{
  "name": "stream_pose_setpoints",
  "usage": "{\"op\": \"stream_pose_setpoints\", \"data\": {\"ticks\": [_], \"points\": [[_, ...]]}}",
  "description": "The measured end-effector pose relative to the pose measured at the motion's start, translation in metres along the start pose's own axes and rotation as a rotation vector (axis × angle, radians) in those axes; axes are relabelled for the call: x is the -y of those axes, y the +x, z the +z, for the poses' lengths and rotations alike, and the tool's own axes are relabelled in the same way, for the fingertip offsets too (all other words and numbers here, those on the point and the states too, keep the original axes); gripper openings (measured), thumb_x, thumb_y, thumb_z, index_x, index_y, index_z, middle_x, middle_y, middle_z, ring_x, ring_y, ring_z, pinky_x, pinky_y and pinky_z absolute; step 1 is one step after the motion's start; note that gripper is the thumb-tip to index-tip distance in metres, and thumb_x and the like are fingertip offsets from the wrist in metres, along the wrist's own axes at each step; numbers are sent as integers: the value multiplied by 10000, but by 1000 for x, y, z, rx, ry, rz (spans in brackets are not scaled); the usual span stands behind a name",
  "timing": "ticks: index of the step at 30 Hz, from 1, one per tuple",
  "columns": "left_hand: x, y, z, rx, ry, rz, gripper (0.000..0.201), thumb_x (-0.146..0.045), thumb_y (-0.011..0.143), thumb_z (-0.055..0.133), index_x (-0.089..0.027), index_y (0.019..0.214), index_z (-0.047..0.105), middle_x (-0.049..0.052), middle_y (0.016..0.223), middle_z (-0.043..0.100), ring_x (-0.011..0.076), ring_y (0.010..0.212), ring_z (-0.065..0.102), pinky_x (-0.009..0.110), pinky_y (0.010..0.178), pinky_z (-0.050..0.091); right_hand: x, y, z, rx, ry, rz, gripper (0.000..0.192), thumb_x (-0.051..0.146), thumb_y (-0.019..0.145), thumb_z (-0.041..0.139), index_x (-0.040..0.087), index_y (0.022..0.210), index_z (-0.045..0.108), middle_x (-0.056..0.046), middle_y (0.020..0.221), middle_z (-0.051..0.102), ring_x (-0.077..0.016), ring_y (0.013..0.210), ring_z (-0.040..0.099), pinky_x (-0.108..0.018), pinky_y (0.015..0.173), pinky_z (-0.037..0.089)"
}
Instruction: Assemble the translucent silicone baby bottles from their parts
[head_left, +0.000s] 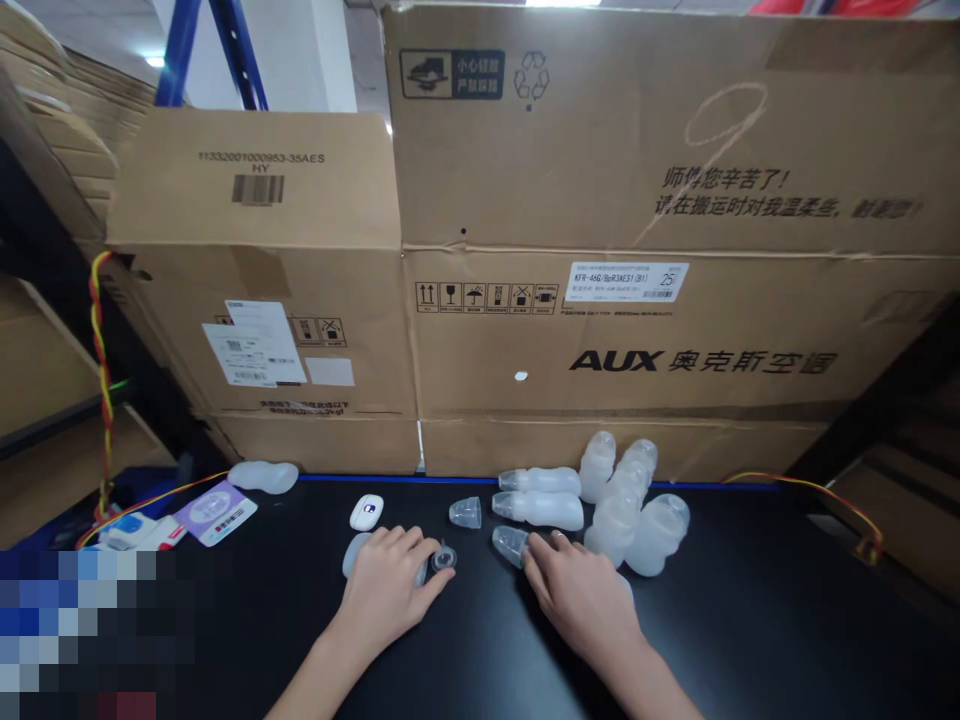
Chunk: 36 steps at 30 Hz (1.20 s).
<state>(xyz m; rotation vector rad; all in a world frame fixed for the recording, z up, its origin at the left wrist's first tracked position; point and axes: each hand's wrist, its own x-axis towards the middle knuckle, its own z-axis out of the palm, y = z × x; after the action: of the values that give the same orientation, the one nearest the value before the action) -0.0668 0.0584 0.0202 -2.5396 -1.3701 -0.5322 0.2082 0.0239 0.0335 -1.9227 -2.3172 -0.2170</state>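
My left hand (386,580) curls over a translucent squeeze bottle (355,552) lying on the black table, mostly hidden under the palm. Between its thumb and index fingertips sits a small clear round fitting (444,558), apparently at the bottle's neck. My right hand (581,590) wraps over another lying bottle, whose clear cap (510,546) points left past the fingers. A loose clear cap (465,513) lies between the hands, a little farther back. Behind the right hand, two capped bottles (538,509) lie side by side.
Several uncapped frosted bottles (615,515) cluster at the right. One more bottle (262,477) lies back left beside a purple card (217,512). A white earbud-like case (367,512) is behind my left hand. Cardboard (487,350) walls the back edge; a red-yellow wire (103,380) hangs left.
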Motion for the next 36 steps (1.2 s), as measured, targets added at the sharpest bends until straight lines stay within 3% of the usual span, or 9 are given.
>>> {"op": "stream_pose_setpoints", "data": {"ticks": [8,12,16,20,24,28,31,34,36], "points": [[-2,-2,-1,-11,-26,-62,499,-631,794,792,-209,1060,766,68,956,761,318,875,724,445,793,512,3,-1,6,-41,47,79,355,421,1093,430,236,943,694,-92,864,752,-302,721,773,-317,564,437],[-2,-4,-11,-17,-95,-53,458,-354,864,698,-216,1300,676,86,1084,732,311,978,697,484,917,527,-4,-8,6,-116,263,68,292,475,1049,475,243,974,637,-62,945,737,-283,841,756,-342,680,510],[-3,-6,-19,10,-185,-31,673,-108,729,624,-231,1389,586,95,1235,673,313,1105,655,495,1007,538,-7,-16,5,-174,550,52,246,348,942,576,235,1157,535,-53,1031,724,-254,914,724,-369,810,546],[2,-10,-16,24,-209,-47,570,-45,740,566,-185,1291,612,142,1343,652,325,1268,627,491,1083,542,-8,-20,6,-188,751,26,218,350,978,539,234,1155,485,-36,978,713,-214,823,697,-337,793,556],[11,-12,-14,24,-152,-9,446,-158,901,570,-173,1345,599,160,1409,673,359,1372,589,545,1102,532,-14,-16,10,-230,814,-67,303,412,1048,501,243,1299,511,-71,1180,728,-230,1036,716,-329,917,550],[12,-8,-28,31,-216,-64,266,-277,930,612,-218,1186,653,114,1185,766,349,1094,732,500,914,584,-18,-12,14,-231,749,-76,339,409,1092,409,278,1386,517,-61,1238,734,-232,1059,734,-332,885,548],[10,-6,-37,-16,-391,-181,216,-386,1005,517,-249,1151,598,42,964,748,260,813,724,386,741,548,-15,-13,14,-204,685,-69,396,464,1030,535,246,1359,502,-68,1118,752,-255,952,743,-346,811,541],[9,-8,-30,-53,-631,-278,253,-446,1046,424,-251,1152,546,-11,794,666,194,646,624,308,645,483,-9,-16,12,-165,699,-35,381,506,969,618,215,1182,495,-31,891,726,-230,742,704,-320,690,503],[10,-10,-20,-103,-765,-284,298,-475,1045,411,-236,1160,547,7,827,665,193,685,619,311,683,491,-6,-16,9,-107,744,-48,327,519,994,581,226,1106,486,6,795,688,-202,651,658,-298,636,462]]}}
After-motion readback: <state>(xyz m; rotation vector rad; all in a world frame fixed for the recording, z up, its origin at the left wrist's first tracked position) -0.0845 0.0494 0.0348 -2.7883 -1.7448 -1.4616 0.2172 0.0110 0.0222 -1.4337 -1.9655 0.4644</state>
